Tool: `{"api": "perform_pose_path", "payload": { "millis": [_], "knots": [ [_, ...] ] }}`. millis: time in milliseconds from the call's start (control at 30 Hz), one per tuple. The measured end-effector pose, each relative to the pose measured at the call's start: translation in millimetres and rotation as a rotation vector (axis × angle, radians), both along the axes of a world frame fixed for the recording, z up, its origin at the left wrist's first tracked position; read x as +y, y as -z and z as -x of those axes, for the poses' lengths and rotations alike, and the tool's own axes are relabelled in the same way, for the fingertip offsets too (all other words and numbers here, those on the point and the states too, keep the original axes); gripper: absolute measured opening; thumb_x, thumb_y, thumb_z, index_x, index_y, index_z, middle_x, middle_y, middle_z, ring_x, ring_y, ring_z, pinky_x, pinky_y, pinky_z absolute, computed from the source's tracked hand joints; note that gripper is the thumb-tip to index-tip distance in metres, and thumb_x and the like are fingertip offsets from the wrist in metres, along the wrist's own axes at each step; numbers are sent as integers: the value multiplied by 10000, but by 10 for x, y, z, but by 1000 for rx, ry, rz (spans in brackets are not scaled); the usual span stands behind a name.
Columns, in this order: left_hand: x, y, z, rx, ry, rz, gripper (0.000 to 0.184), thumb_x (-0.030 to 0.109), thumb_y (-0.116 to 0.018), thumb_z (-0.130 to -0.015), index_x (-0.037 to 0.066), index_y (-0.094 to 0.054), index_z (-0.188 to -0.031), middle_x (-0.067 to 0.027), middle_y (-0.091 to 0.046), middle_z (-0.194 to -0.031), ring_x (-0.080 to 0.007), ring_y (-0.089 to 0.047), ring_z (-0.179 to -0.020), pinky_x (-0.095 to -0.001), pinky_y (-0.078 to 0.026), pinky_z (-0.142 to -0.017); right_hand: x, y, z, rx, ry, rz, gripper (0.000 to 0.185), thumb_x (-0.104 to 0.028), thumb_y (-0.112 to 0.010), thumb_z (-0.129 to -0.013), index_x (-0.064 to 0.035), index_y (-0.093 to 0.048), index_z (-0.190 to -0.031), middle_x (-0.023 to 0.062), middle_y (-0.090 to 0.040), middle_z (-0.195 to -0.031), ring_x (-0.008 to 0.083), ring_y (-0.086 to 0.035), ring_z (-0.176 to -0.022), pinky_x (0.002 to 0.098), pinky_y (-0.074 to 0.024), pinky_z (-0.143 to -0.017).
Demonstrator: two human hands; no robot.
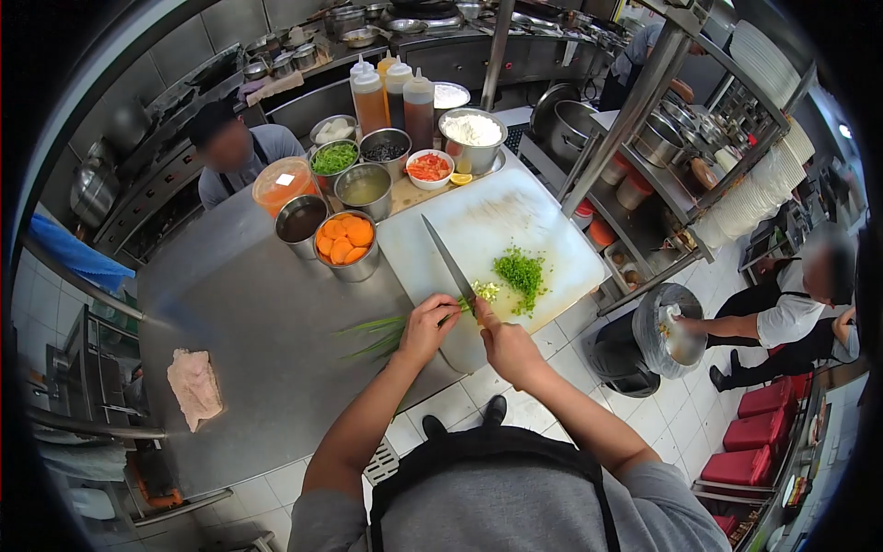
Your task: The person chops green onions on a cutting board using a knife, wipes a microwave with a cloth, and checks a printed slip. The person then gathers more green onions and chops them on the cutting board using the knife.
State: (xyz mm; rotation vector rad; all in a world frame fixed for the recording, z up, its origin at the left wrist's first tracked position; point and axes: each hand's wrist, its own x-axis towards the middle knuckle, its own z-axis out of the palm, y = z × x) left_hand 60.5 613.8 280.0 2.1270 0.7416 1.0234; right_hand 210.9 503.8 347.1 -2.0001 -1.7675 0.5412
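Observation:
My right hand [504,345] is wrapped round the handle of a large kitchen knife [448,258], its blade pointing away across the white cutting board [414,244]. Just left of the blade, my left hand [429,324] presses its curled fingers onto a bunch of green onions [379,336]. Their long green leaves trail out over the steel table to the left. Pale cut slices [485,292] lie against the blade. Farther right on the board rests a loose heap of chopped green onion [521,273].
Behind the board stand a metal tub of carrot slices [345,240], a tub of dark liquid [301,221], squeeze bottles [371,97] and a bowl of white powder [473,129]. A raw piece of meat [194,388] lies on the steel table [248,313]. Right, a person reaches over a bin [635,336].

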Motion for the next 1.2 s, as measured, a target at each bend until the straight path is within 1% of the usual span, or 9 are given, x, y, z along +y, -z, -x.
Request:
{"api": "perform_pose_path", "payload": {
  "millis": [100,233,367,500,667,767,867,967,1200],
  "knots": [
    [8,-16,-13,9,19,22,127,18,-701,-781,-3,-693,-905,-92,-654,-959,-272,-649,-876,-355,-526,-775,32,263,-2,52,9,-143,562,-104,-519,-894,-63,-368,-1434,297,-650,-873,442,-638,-749,520,-517,-710],
    [30,-3,-12,-1,34,-8,115,23,-707,-785,-3,-698,-897,-96,-661,-950,-264,-659,-862,-344,-529,-762,56,-274,-28,31,-2,108,582,-107,-515,-896,-77,-340,-1451,302,-638,-823,448,-635,-740,528,-511,-702],
    [37,51,-4,-24,29,-39,109,19,-710,-785,-5,-698,-891,-97,-666,-947,-259,-666,-853,-337,-533,-754,34,345,35,-7,32,-124,542,-109,-507,-903,-73,-380,-1428,277,-635,-737,462,-626,-695,533,-507,-697],
    [46,28,-25,-16,29,-31,103,14,-707,-787,-8,-695,-887,-99,-667,-949,-261,-667,-849,-336,-535,-748,51,-344,1,63,19,129,547,-117,-497,-912,-84,-362,-1441,289,-633,-763,463,-626,-699,535,-506,-691],
    [21,43,-4,-32,23,-31,100,9,-710,-783,-11,-694,-880,-100,-670,-948,-260,-668,-841,-336,-535,-742,13,282,90,-22,52,-56,552,-124,-515,-904,-93,-372,-1436,297,-632,-773,453,-634,-730,537,-508,-682],
    [17,66,-12,-35,13,-19,98,10,-713,-780,-9,-695,-874,-100,-670,-942,-258,-667,-837,-335,-535,-738,57,153,-24,65,54,11,557,-138,-522,-907,-106,-370,-1442,291,-639,-803,457,-632,-734,526,-511,-690],
    [3,51,-19,-49,6,-62,86,12,-713,-780,-11,-693,-861,-105,-668,-928,-263,-666,-827,-332,-534,-730,19,316,-247,107,-22,-186,549,-140,-518,-915,-115,-370,-1443,267,-647,-784,456,-628,-714,516,-515,-688],
    [8,22,-95,-12,-9,-24,99,10,-713,-775,-16,-687,-868,-110,-667,-928,-277,-660,-829,-338,-532,-736,-2,221,-432,127,62,-45,550,-139,-527,-913,-127,-377,-1441,263,-644,-763,449,-626,-689,511,-519,-688],
    [58,-121,-410,37,-7,43,301,55,-780,-706,6,-654,-974,-119,-612,-1054,-306,-619,-963,-361,-505,-825,9,186,-569,78,50,-123,553,-128,-543,-902,-128,-398,-1436,270,-639,-745,447,-626,-674,502,-510,-672]
  ]
}}
